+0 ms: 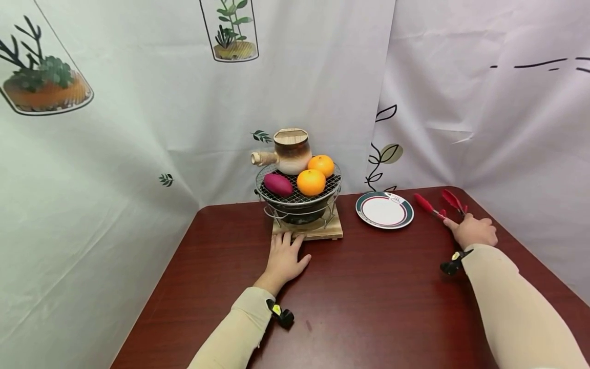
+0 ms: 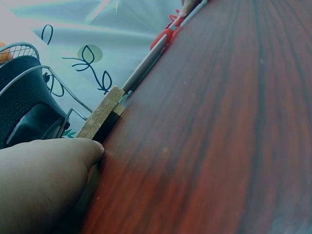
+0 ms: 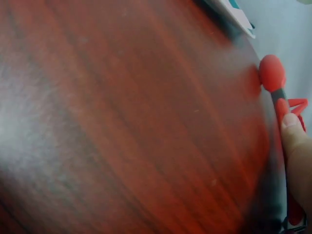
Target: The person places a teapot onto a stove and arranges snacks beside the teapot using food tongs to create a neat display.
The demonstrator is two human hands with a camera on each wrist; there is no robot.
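Observation:
My left hand (image 1: 283, 261) lies with spread, fairly straight fingers, its fingertips at the front edge of the wooden board (image 1: 329, 232). On that board stands a small round grill (image 1: 301, 212) with a wire mesh top. The mesh carries a purple sweet potato (image 1: 278, 184), two oranges (image 1: 311, 182) and a brown-and-white pot (image 1: 293, 156) with a wooden lid and side handle. At the far right, my right hand (image 1: 475, 231) grips red-tipped tongs (image 1: 423, 203), their arms spread apart. The right wrist view shows the thumb (image 3: 291, 127) against the tongs' red part (image 3: 272, 73); the other fingers are mostly hidden.
A white plate with a green rim (image 1: 361, 209) lies between the grill and the tongs. The dark red wooden table (image 1: 369, 297) spreads out in front. White printed cloth (image 1: 332, 77) hangs behind and along both sides.

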